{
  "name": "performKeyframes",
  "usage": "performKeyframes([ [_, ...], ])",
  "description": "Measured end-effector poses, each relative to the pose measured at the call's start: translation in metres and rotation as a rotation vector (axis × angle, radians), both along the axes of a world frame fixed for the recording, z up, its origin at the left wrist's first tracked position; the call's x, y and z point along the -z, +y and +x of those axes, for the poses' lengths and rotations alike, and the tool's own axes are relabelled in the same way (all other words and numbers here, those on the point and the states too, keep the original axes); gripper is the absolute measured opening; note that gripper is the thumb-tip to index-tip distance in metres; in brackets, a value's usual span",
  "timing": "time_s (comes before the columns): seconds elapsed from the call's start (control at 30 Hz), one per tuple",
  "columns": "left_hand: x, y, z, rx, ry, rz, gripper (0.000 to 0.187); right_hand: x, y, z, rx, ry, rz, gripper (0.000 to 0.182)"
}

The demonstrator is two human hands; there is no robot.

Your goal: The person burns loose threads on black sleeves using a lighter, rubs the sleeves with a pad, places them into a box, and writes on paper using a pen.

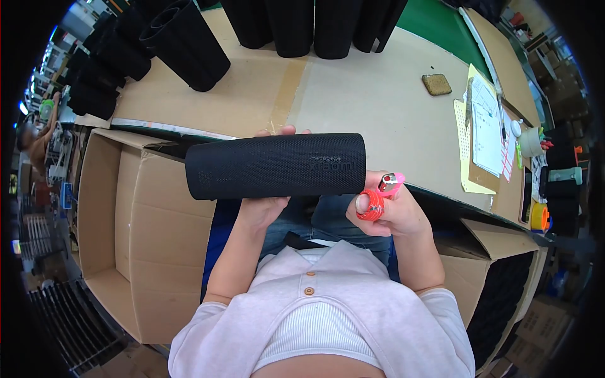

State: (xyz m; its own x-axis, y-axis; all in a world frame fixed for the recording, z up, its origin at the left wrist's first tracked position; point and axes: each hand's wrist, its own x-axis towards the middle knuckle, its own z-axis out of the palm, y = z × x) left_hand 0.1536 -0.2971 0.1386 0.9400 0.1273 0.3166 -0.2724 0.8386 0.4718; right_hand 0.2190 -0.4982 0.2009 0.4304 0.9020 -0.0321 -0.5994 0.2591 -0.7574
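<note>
Black speaker [277,165] across left grip [261,208]

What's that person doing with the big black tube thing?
A person holds a black mesh-covered cylinder sideways in the left hand, above their lap. The right hand grips a small pink lighter at the cylinder's right end. More black cylinders stand at the back of the cardboard-covered table, and an open cardboard box sits to the left.

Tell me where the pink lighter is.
In the head view, the pink lighter sits in the right hand, just right of the black cylinder held by the left hand.
</note>
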Motion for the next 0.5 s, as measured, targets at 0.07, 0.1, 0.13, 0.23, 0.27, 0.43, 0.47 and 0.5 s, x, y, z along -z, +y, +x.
performKeyframes([
  [0.07,0.0007,0.001,-0.0001,0.012,0.014,-0.013,0.082,-0.0007,-0.0001,-0.0007,0.003,-0.004,0.001,0.028],
  [0.1,0.0009,0.0012,0.0,0.012,0.014,-0.014,0.082,-0.0013,-0.0003,-0.0005,0.003,-0.003,0.0,0.028],
  [0.13,0.0008,0.0015,0.0003,0.015,0.018,-0.014,0.082,-0.0022,-0.0005,-0.0001,-0.005,0.011,0.0,0.024],
  [0.23,0.0,0.0024,0.0005,0.023,0.031,-0.014,0.084,-0.0053,-0.0008,0.0009,-0.03,0.054,0.0,0.013],
  [0.27,-0.0003,0.0029,0.0001,0.023,0.033,-0.015,0.084,-0.0063,-0.0006,0.0008,-0.03,0.055,-0.001,0.013],
  [0.43,-0.0022,0.0045,-0.0021,0.002,0.086,0.188,0.081,-0.0074,0.001,-0.0008,-0.024,0.066,-0.008,0.019],
  [0.47,-0.003,0.0029,-0.0021,-0.007,0.077,0.157,0.077,-0.0046,0.0005,-0.001,-0.03,0.072,0.005,0.02],
  [0.5,-0.0039,0.0006,-0.0019,-0.016,0.068,0.125,0.074,-0.0014,-0.0001,-0.0012,-0.035,0.077,0.018,0.021],
])
